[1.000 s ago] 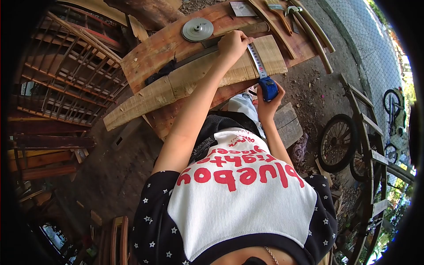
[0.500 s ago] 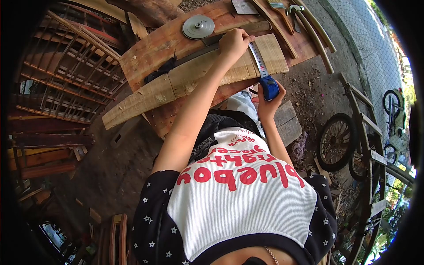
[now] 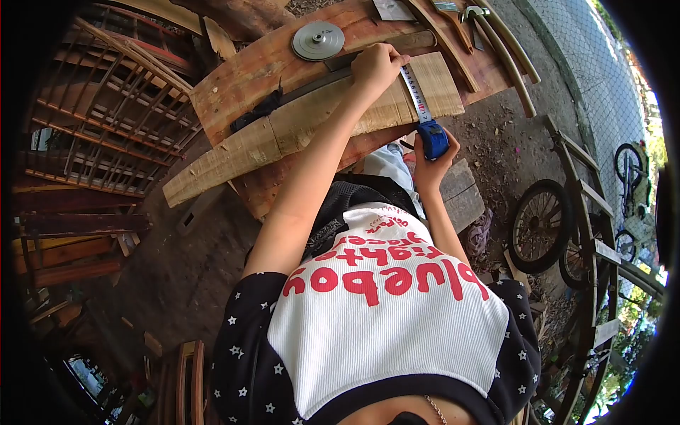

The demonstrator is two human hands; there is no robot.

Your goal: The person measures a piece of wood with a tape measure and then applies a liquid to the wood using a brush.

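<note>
The left hand (image 3: 377,67) pinned the tape's (image 3: 416,94) far end to the wooden plank (image 3: 312,120); the right hand (image 3: 432,159) gripped the blue tape measure case (image 3: 432,138) at the plank's near edge. The blade looked thin, springy and prone to buckling, best held by the case.

Left hand (image 3: 375,67) outstretched, right hand (image 3: 429,161) gripping (fingers curled).

Beyond the left hand (image 3: 375,67), a metal disc (image 3: 318,40) is blocking the bench. Hammers (image 3: 464,21) are crowding the space right of it. Bare plank (image 3: 234,152) is lying open to its left.
</note>
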